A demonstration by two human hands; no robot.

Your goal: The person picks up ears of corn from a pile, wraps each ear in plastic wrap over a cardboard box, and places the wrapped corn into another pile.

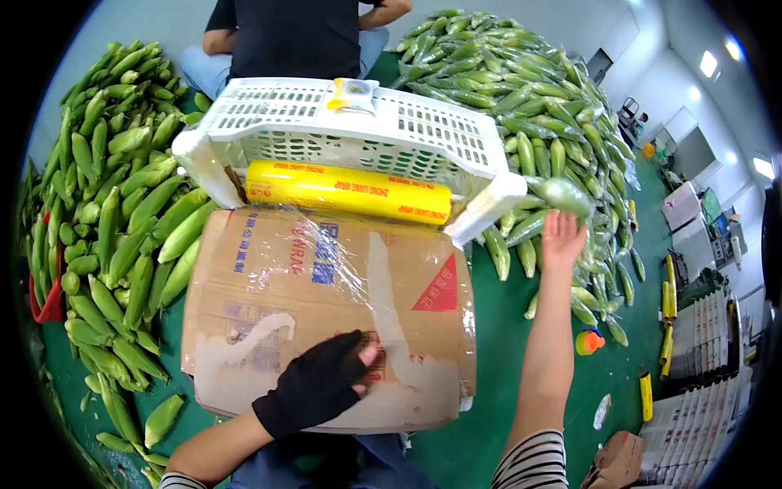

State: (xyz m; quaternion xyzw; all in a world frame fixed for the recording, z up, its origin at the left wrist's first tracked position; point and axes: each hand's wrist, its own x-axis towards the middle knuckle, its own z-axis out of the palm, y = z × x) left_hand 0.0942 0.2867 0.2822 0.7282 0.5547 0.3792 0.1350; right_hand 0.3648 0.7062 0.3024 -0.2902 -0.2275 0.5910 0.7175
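Observation:
My left hand (316, 383), in a black fingerless glove, is over the lower part of a cardboard box (326, 269), fingers slightly bent and partly blurred; whether it holds anything is unclear. My bare right hand (564, 236) is stretched out at the right pile, fingers extended and apart from the palm. A plastic-wrapped ear of corn (566, 196) lies just beyond its fingertips. Clear film covers part of the box. Behind the box, a yellow roll of wrap (350, 193) rests against a white plastic crate (440, 122).
Unwrapped green corn (134, 212) is heaped at the left. Wrapped corn (497, 65) forms a large pile at the right. Another person (295, 37) sits behind the crate. An orange-capped bottle (589, 341) and a yellow tube (646, 397) are on the green floor.

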